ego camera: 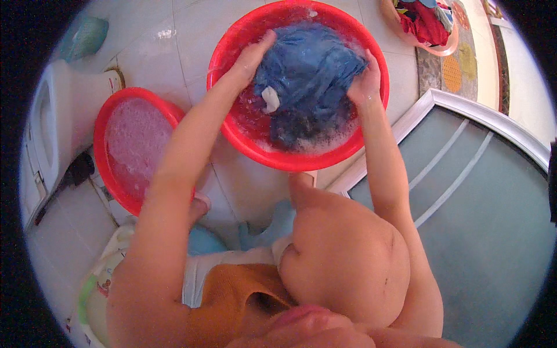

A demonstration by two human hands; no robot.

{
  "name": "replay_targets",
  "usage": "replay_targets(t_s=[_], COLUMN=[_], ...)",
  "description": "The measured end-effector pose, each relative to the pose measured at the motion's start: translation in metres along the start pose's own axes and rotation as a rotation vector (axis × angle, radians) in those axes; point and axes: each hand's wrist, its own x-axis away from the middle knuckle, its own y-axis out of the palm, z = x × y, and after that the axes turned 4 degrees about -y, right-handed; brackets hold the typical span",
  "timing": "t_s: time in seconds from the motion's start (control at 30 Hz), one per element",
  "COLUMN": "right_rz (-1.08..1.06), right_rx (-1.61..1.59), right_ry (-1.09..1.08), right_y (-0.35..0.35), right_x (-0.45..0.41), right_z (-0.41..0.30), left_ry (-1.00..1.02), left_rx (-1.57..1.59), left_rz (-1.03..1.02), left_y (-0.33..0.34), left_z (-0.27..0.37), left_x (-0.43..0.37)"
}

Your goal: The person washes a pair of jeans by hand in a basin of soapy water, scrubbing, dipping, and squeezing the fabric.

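A wet blue garment (311, 65) lies bunched in soapy water inside a large red plastic basin (300, 163). At the garment's left edge is my left hand (254, 54), holding it with the fingertips partly hidden by the cloth. My right hand (367, 82) grips the opposite edge, close to the basin's right wall. A small white piece (270, 99), possibly cloth or a label, shows on the garment's lower left. Darker fabric (300, 128) sits half under the suds near me; whether it belongs to the same garment I cannot tell.
A second red basin (139, 143) of foamy water stands at the left, near a white toilet (52, 117). A teal container (85, 39) is behind. At upper right, a pink basket (448, 48) holds clothes on a patterned mat (457, 69). A framed glass door (470, 209) flanks my right arm.
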Motion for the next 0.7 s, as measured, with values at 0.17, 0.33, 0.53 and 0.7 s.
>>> replay_targets(t_s=[0.17,0.33,0.53,0.7], right_rz=[0.068,0.05,0.062,-0.364], right_rx=[0.869,1.205,0.858,-0.141], right_ry=[0.306,0.344,0.236,0.342], right_y=[0.003,-0.008,-0.015,-0.072], right_x=[-0.002,-0.024,-0.04,-0.063], right_z=[0.028,0.038,0.092,0.075], left_ry=[-0.074,0.316,0.077,0.442], left_rx=[-0.609,-1.107,-1.05,-0.785], left_rz=[-0.379,0.761,0.419,0.413], left_y=[-0.021,0.043,0.013,0.115], left_z=[0.031,-0.029,0.001,0.018], left_x=[0.01,0.007,-0.008,0.079])
